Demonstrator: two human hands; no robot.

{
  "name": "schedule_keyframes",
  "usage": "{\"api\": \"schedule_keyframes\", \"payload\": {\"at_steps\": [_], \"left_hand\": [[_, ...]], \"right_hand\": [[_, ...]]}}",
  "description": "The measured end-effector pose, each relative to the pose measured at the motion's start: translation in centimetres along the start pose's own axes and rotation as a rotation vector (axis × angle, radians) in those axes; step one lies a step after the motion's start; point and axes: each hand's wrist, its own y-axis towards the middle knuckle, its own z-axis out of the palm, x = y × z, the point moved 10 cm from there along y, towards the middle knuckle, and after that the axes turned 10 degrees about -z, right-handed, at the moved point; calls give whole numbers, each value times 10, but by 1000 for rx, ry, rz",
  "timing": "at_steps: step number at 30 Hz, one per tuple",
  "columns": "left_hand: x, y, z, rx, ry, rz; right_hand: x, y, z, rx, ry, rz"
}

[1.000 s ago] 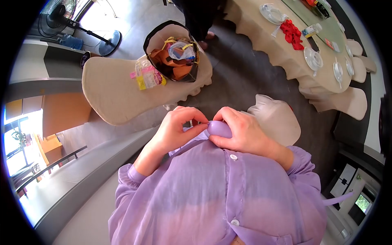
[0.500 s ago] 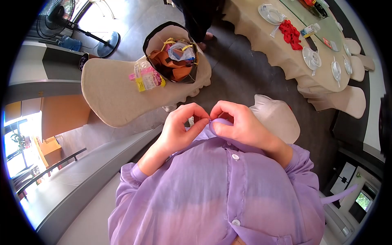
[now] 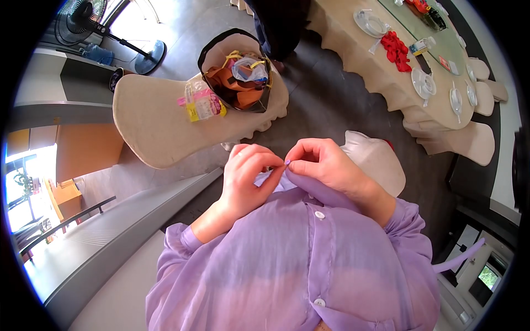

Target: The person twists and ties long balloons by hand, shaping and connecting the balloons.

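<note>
A long purple balloon (image 3: 323,188) runs from my fingertips under my right forearm, and a thin purple length (image 3: 461,257) sticks out beyond my right sleeve. My left hand (image 3: 249,175) pinches the small tip of the balloon between thumb and index finger. Touching it from the other side, my right hand (image 3: 326,164) holds the same end with thumb and index finger. Both hands meet in front of the purple shirt (image 3: 265,259). How the tip lies between the fingers is too small to tell.
Ahead, a covered chair (image 3: 149,121) bears an open bag (image 3: 208,58) and a yellow-pink packet (image 3: 203,105). A person in dark clothes (image 3: 280,27) stands beyond. At right are a table (image 3: 386,83) with wrapped dishes and another chair (image 3: 378,163). A fan (image 3: 149,57) stands upper left.
The rounded purple bulge by my right fingers is gone from view; the fingertips now pinch a small tip. My right hand has turned slightly. The person's legs have shifted right.
</note>
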Motion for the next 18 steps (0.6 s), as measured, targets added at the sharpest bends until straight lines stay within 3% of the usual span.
{"api": "schedule_keyframes", "payload": {"at_steps": [2,10,12,16,18], "left_hand": [[-12,-3,8,38,80,111],[-19,-2,5,-18,154,172],[-1,-1,15,171,63,40],[13,-2,19,268,-19,-132],[43,-8,30,350,-397,-489]], "right_hand": [[0,-1,1,-4,-5,-5],[-1,-2,-3,-31,-67,-22],[-1,-3,1,11,-87,2],[0,-6,7,60,-69,41],[1,-6,7,46,-48,21]]}}
